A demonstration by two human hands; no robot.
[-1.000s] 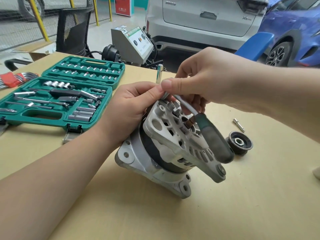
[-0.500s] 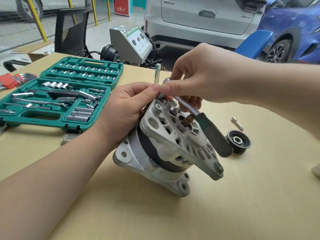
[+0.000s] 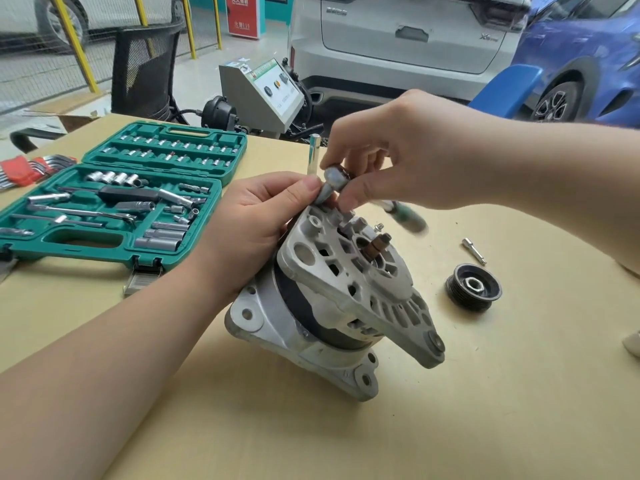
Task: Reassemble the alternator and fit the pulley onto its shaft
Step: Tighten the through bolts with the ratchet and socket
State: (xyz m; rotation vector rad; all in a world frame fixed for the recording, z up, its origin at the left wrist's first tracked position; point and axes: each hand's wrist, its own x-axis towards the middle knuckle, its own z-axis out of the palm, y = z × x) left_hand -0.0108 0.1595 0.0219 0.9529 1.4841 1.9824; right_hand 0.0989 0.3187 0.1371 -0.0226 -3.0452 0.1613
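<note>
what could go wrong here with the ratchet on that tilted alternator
1. The alternator stands tilted on its lower bracket, steadied only by the left hand; ratchet force may tip it.
2. The right hand pinches only the ratchet head, its blurred handle swinging free, so the socket might slip off the bolt.
3. The pulley and its nut lie loose nearby and could be knocked.

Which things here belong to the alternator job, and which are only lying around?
Belong to the job:
- alternator
- pulley
- ratchet in the right hand
- left hand, steadying the alternator

Lying about:
- green socket set
- red hex keys
- loose bit
</note>
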